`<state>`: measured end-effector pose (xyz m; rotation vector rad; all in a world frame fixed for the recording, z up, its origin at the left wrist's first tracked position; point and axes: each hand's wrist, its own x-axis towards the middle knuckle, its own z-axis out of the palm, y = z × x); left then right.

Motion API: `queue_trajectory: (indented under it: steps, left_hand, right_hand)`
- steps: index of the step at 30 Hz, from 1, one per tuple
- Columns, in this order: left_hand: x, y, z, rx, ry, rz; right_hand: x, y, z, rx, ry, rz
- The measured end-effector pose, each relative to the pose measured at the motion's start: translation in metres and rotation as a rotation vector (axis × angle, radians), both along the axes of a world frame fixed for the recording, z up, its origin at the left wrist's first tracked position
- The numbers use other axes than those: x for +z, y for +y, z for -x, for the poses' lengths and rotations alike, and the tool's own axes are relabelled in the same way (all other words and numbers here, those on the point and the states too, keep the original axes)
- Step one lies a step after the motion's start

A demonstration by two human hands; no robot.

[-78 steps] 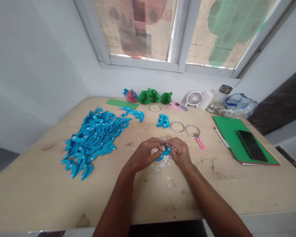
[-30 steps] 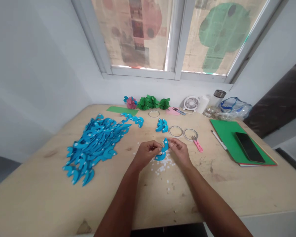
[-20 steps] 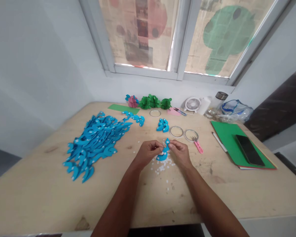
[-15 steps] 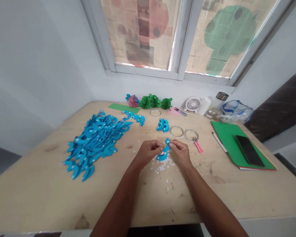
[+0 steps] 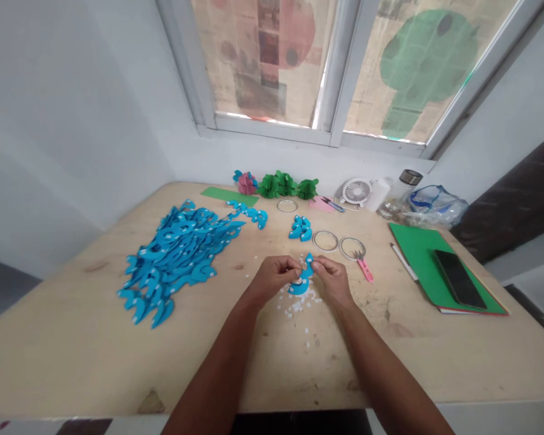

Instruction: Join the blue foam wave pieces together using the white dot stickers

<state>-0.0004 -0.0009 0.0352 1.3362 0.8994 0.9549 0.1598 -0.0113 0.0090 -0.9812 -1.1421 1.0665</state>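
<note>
Near the middle of the table (image 5: 208,362), a blue piece (image 5: 307,272) is held above scattered white scraps (image 5: 299,307). The right hand (image 5: 333,281) has thumb and fingers clamped on its right edge. The left hand (image 5: 275,278) has its fingertips drawn together at the piece's left side; whether they grip it cannot be told. A large blue pile (image 5: 172,254) lies to the left. Beyond the hands lies a small blue group (image 5: 300,228); pink-handled snips (image 5: 365,270) lie right, overlapping a ring (image 5: 341,251).
</note>
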Motion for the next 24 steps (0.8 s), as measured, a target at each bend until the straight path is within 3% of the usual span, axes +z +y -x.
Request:
queue_trajectory:
  steps: [11, 24]
  left_hand:
    - [-0.0023, 0.0006, 0.0, -0.038, -0.012, 0.012]
    - [-0.001, 0.0003, -0.0009, -0.025, 0.024, -0.005]
  right_hand:
    - [0.0061, -0.0019, 0.0002, 0.036, -0.038, -0.026]
    - [0.0058, -0.002, 0.0016, -0.031, -0.037, -0.01]
